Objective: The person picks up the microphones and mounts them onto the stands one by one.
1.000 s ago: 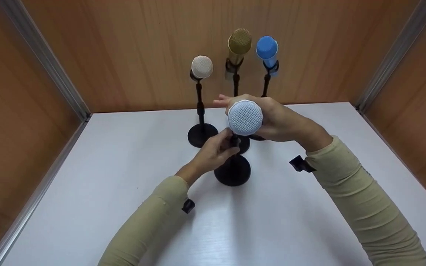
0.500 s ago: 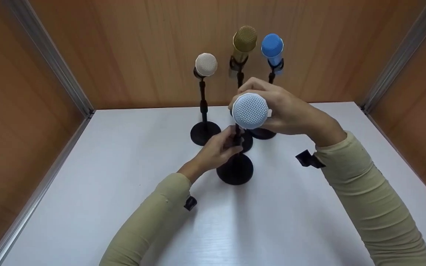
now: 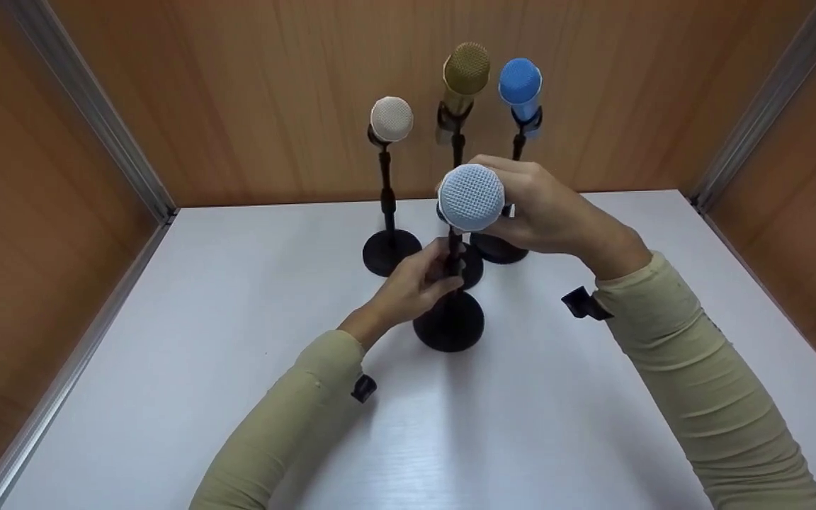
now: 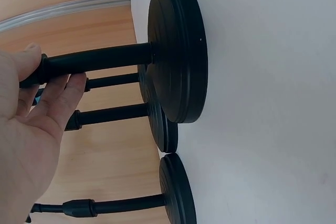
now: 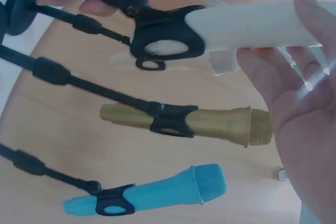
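Observation:
A white microphone faces the head camera with its mesh head. Its smooth body sits in the black clip of a desk stand. My right hand grips the microphone close behind its head, thumb on one side and fingers on the other in the right wrist view. Lower down, my left hand holds the stand's black pole between thumb and fingers. The stand's round base is upright on the white table. The mesh head hides part of my right fingers in the head view.
Behind stand three more microphones on black stands: an off-white one at left, a gold one in the middle, a blue one at right. Their bases stand close behind the held stand. A wooden panel closes the back.
My right fingers, stretched out past the microphone a second ago, have drawn in around it. The microphone's head has shifted slightly away from me. My left hand keeps its hold on the pole.

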A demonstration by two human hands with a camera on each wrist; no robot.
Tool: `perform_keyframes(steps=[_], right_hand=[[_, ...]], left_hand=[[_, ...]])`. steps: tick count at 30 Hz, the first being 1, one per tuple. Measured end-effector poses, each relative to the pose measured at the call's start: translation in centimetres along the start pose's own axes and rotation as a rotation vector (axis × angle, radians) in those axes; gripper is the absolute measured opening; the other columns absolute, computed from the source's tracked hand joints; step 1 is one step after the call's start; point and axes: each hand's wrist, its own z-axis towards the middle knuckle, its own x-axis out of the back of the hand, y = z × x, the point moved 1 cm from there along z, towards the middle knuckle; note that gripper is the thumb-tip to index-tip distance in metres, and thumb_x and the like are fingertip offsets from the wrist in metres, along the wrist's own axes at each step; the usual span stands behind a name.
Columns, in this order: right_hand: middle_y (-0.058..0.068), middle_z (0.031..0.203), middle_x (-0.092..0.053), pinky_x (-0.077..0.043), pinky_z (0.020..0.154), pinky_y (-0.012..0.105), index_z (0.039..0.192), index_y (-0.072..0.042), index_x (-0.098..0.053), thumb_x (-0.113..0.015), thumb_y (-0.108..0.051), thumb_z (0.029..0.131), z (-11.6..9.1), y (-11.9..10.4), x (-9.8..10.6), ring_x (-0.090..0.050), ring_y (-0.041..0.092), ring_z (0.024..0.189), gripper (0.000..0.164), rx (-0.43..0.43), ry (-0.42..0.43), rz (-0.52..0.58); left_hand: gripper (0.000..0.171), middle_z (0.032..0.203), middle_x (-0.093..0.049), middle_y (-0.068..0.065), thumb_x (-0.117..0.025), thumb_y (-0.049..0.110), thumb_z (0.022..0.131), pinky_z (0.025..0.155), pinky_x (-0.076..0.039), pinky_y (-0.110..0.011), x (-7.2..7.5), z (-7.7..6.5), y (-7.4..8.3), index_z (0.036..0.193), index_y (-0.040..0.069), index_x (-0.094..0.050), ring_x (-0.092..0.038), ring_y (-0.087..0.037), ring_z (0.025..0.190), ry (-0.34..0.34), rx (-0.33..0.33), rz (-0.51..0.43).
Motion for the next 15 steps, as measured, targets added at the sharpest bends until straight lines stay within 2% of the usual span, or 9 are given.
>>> perform_keyframes(steps=[5, 9, 12, 15], right_hand=[[0.012, 0.118, -0.067, -0.050, 0.104, 0.042, 0.125, 0.002, -0.065, -0.077, 0.007, 0.086, -0.2, 0.7, -0.3, -0.065, 0.024, 0.115, 0.042, 0.007, -0.017, 0.018], [0.011, 0.118, -0.068, -0.049, 0.104, 0.042, 0.126, 0.001, -0.065, -0.076, 0.007, 0.087, -0.1, 1.5, -0.7, -0.065, 0.024, 0.114, 0.041, 0.011, -0.019, 0.031], [0.010, 0.120, -0.068, -0.048, 0.106, 0.042, 0.127, 0.001, -0.065, -0.076, 0.006, 0.087, -0.3, 2.2, -1.2, -0.064, 0.024, 0.117, 0.042, -0.012, -0.012, 0.037], [0.010, 0.123, -0.068, -0.047, 0.107, 0.042, 0.129, 0.000, -0.064, -0.076, 0.005, 0.088, -0.6, 2.9, -1.8, -0.063, 0.023, 0.120, 0.043, -0.045, -0.008, 0.037]], left_hand=[[0.040, 0.120, -0.063, -0.023, -0.065, -0.006, 0.095, 0.092, -0.057, -0.039, 0.0, -0.1, 0.1, 0.133, -0.003, -0.050, -0.067, -0.034, 0.108, 0.009, -0.018, 0.008], [0.039, 0.117, -0.064, -0.022, -0.067, -0.003, 0.095, 0.091, -0.057, -0.037, 0.1, -0.2, -0.1, 0.131, -0.002, -0.052, -0.068, -0.028, 0.105, 0.021, -0.065, 0.023], [0.038, 0.117, -0.065, -0.018, -0.068, 0.003, 0.096, 0.091, -0.056, -0.032, 0.2, -0.3, -0.1, 0.132, 0.003, -0.053, -0.068, -0.022, 0.104, 0.017, -0.065, 0.028], [0.038, 0.119, -0.065, -0.014, -0.068, 0.007, 0.097, 0.092, -0.055, -0.029, 0.2, -0.3, -0.2, 0.132, 0.006, -0.053, -0.068, -0.023, 0.108, 0.005, -0.052, 0.025]])
